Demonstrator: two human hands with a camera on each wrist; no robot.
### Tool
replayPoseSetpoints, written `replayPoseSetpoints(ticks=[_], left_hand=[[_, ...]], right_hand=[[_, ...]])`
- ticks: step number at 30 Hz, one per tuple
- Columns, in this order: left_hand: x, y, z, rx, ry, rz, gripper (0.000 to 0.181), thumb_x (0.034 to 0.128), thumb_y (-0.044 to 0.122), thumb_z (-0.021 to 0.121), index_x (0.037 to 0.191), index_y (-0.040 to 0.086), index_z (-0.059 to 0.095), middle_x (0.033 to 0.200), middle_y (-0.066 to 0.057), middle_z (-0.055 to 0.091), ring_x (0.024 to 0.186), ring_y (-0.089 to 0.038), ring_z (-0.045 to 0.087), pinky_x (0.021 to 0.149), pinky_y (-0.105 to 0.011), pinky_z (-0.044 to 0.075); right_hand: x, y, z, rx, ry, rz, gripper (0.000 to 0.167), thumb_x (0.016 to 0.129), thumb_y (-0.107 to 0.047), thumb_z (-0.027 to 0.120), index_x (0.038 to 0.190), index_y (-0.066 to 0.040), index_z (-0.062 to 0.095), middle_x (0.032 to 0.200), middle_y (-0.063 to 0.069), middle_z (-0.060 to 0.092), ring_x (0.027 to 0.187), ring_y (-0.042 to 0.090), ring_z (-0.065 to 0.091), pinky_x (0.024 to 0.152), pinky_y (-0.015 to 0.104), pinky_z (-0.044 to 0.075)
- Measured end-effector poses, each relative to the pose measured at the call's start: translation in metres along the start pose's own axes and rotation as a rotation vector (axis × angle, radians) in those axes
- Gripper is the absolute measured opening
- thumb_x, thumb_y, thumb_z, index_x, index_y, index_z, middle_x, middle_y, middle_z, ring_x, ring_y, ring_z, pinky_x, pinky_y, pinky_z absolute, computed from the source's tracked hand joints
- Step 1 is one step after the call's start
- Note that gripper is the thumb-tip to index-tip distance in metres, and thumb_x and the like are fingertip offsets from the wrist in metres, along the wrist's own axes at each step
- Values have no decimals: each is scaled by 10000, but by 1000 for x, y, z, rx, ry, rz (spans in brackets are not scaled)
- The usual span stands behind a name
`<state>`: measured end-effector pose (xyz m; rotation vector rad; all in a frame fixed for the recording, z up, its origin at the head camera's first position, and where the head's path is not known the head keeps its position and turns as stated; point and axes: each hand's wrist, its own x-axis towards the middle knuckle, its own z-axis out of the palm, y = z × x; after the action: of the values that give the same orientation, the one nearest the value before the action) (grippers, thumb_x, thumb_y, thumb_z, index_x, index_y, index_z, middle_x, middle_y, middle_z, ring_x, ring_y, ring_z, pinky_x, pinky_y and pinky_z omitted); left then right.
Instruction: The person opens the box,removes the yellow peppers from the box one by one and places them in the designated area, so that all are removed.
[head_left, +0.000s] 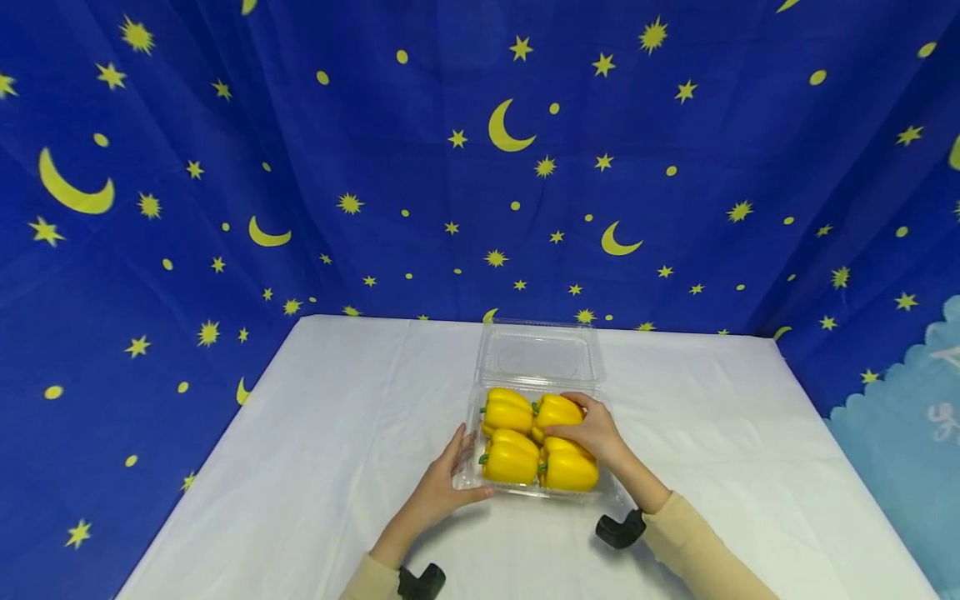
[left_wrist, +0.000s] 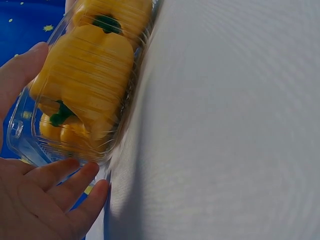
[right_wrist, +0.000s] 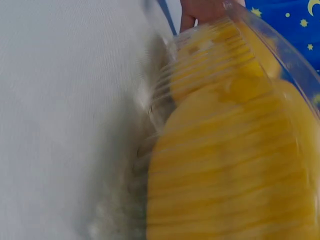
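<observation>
A clear plastic clamshell container lies with its lid folded back. In its base sit several yellow bell peppers with green stems, arranged two by two. My right hand grips the back right yellow bell pepper, thumb in front and fingers behind. At the front left corner, my left hand is spread around the container, thumb along the front edge. Up close in the left wrist view, its fairly straight fingers touch the ribbed side. The right wrist view shows peppers through the wall, without the right hand.
A white cloth covers the table. Behind it hangs a blue curtain with yellow moons and stars. A light blue panel is at the right. Each wrist carries a black strap mount.
</observation>
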<state>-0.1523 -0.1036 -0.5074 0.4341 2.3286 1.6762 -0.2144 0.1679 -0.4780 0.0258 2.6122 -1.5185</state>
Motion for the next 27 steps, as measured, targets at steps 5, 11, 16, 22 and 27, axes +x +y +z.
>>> replayPoseSetpoints(ticks=[5, 11, 16, 22, 27], left_hand=[[1, -1, 0, 6, -3, 10, 1059, 782, 252, 786, 1518, -12, 71, 1551, -206, 266, 1405, -365, 336, 1132, -479, 329], [0, 0, 0, 10, -9, 12, 1053, 788, 253, 781, 1521, -1, 69, 1553, -202, 266, 1404, -359, 340, 1129, -478, 336], [-1, 0, 0, 10, -4, 15, 1047, 786, 239, 782, 1521, 0, 75, 1550, -205, 269, 1405, -357, 341, 1125, -470, 346], [-1, 0, 0, 10, -2, 9, 1051, 784, 248, 784, 1521, 1, 76, 1553, -199, 266, 1405, -352, 343, 1124, -460, 351], [-1, 0, 1, 3, -3, 5, 1056, 781, 250, 786, 1521, 1, 75, 1553, -199, 266, 1404, -353, 344, 1125, -458, 349]], right_hand=[[-1, 2, 2, 2, 52, -61, 700, 712, -224, 830, 1309, -6, 537, 1307, 214, 549, 1136, 337, 554, 966, 469, 498], [-3, 4, 2, -23, 107, -202, 679, 679, -177, 854, 1275, -18, 571, 1231, 173, 577, 1049, 305, 574, 870, 399, 536], [-6, 4, 1, -2, 156, -291, 679, 651, -169, 875, 1249, -28, 585, 1179, 143, 589, 1034, 281, 582, 864, 378, 538], [-8, -2, -6, 34, 202, -304, 677, 667, -135, 864, 1263, -21, 562, 1184, 149, 568, 1053, 295, 582, 902, 435, 539], [-8, -11, -16, 10, 213, -299, 668, 681, -121, 852, 1269, -16, 555, 1180, 157, 564, 1047, 292, 579, 892, 435, 546]])
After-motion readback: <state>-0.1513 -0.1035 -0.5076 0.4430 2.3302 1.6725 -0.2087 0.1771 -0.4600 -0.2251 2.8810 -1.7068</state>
